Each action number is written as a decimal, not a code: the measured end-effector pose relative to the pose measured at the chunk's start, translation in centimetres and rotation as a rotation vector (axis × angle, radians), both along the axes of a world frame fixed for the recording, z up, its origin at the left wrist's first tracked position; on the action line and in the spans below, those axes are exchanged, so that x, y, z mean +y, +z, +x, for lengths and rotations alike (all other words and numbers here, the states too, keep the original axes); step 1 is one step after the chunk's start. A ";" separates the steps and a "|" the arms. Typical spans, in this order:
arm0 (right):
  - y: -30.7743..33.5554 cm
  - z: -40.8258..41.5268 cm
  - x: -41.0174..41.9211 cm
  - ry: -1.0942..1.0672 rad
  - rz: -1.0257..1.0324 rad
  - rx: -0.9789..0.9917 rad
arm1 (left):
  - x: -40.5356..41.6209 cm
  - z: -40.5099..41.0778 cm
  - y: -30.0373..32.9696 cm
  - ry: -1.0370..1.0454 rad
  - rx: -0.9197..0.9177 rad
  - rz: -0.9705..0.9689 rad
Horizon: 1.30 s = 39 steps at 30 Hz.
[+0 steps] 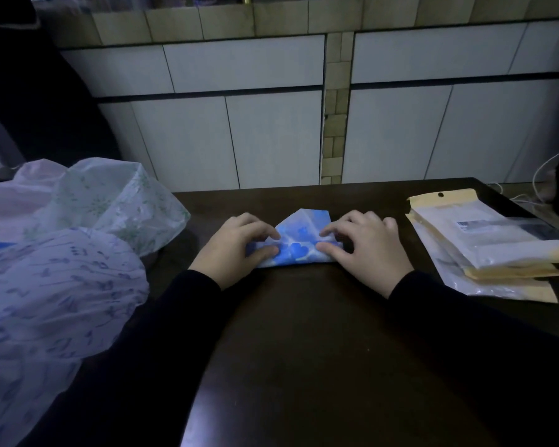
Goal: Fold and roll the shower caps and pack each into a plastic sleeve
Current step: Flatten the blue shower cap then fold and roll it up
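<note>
Down at the near edge there is bare dark tabletop [304, 350], two black sleeves reaching forward across it. Out at the middle sits the blue shower cap [299, 245], already folded down to a narrow strip with a peaked flap standing off its far side. The left hand [239, 243] has its fingers curled over the strip's left end, thumb tucked against the near edge, pinching it; the right hand [359, 245] mirrors that on the right end, fingertips pressing the fold down. Holding both ends like this looks meant to keep the slippery plastic from springing open while the strip gets turned over into a roll — that reads as the step in hand, with the sleeve still to come.

Off to the right, well apart from the cap, lies a loose stack of plastic sleeves [494, 253] with tan header strips, an easy reach for the right hand. On the left, a puffy heap of unfolded caps [55, 285] spills over the tabletop edge, a green-patterned one [117, 204] behind the lilac one; it crowds the left forearm but leaves the working patch free. Beyond, white tiled cabinet fronts [271, 130], and a white cable [542, 169] at far right.
</note>
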State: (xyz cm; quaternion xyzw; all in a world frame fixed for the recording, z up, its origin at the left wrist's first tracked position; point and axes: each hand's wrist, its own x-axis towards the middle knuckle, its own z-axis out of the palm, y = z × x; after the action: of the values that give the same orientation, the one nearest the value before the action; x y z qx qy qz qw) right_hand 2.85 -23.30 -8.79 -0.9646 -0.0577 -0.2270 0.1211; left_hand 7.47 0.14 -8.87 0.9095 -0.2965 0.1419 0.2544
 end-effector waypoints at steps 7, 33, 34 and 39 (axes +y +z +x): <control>0.6 -0.4 -0.4 0.081 -0.188 0.014 | 0.0 -0.1 0.0 -0.050 0.020 0.003; 0.6 0.8 -0.5 0.070 0.086 0.198 | -0.3 -0.3 1.6 0.066 0.272 0.039; 0.5 0.9 -0.5 0.038 0.169 0.199 | -0.4 -0.3 1.6 0.064 0.269 0.020; -0.3 1.1 -0.2 -0.074 0.078 0.063 | -0.4 0.1 1.1 0.068 0.184 0.056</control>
State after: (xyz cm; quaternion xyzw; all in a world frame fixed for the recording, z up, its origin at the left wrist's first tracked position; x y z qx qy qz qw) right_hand 3.98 -23.49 -9.14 -0.9673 -0.0095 -0.2029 0.1520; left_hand 7.58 -0.30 -7.80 0.9350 -0.2449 0.0581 0.2499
